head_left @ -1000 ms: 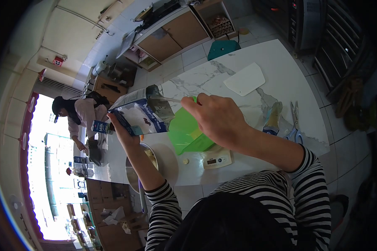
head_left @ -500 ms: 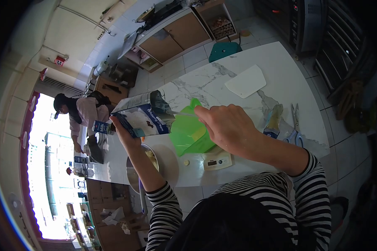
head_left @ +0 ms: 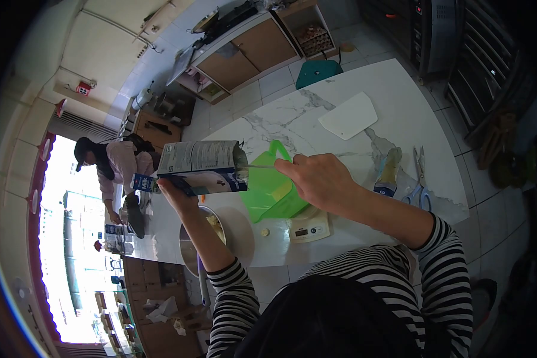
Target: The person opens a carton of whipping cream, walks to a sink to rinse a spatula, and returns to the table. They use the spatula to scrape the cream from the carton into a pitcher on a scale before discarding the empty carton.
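My left hand is wrapped round the lower end of a whipping cream carton, which lies on its side in the air with its cut mouth facing right. My right hand is closed on the handle of a thin utensil whose far end is hidden in the carton's mouth. Below and between them a green container sits on a white kitchen scale. A metal bowl with pale lumps in it stands partly behind my left forearm.
A white board, blue-handled scissors and an opened package lie on the marble table. A co-worker leans over the table's left end, near a milk carton. A green stool stands behind.
The carton has rolled in my left hand, so its text side shows more and its mouth faces right. My right hand has shifted slightly left. The co-worker has moved a little.
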Available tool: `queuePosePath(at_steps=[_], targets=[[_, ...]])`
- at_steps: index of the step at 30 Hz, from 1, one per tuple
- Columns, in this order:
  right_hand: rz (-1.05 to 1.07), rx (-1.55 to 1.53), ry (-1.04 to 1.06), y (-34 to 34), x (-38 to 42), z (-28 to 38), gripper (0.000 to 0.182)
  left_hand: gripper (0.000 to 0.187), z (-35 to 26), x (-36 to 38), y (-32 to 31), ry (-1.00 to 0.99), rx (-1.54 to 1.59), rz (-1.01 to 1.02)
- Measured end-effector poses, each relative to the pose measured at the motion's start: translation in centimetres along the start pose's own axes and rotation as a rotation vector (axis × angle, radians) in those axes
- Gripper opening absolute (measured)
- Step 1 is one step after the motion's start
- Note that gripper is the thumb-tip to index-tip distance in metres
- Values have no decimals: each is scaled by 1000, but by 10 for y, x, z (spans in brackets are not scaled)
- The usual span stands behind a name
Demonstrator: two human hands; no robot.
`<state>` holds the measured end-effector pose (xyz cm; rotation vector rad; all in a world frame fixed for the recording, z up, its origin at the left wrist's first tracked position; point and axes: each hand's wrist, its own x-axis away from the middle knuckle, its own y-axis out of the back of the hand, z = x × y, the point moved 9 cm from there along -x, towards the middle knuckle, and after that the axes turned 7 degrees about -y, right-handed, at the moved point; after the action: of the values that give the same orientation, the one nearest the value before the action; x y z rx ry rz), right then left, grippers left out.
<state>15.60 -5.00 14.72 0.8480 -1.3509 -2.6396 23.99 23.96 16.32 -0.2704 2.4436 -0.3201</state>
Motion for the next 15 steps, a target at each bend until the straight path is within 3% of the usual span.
queuePosePath(at_steps=[5, 8, 15], targets=[[104, -7, 34, 9, 6, -4, 28, 86, -18, -6, 4, -194, -155, 191], [184, 63, 17, 14, 14, -5, 28, 88, -29, -6, 6, -232, -183, 151], [50, 26, 40, 14, 15, 3, 29, 88, -28, -5, -6, -140, -122, 234]])
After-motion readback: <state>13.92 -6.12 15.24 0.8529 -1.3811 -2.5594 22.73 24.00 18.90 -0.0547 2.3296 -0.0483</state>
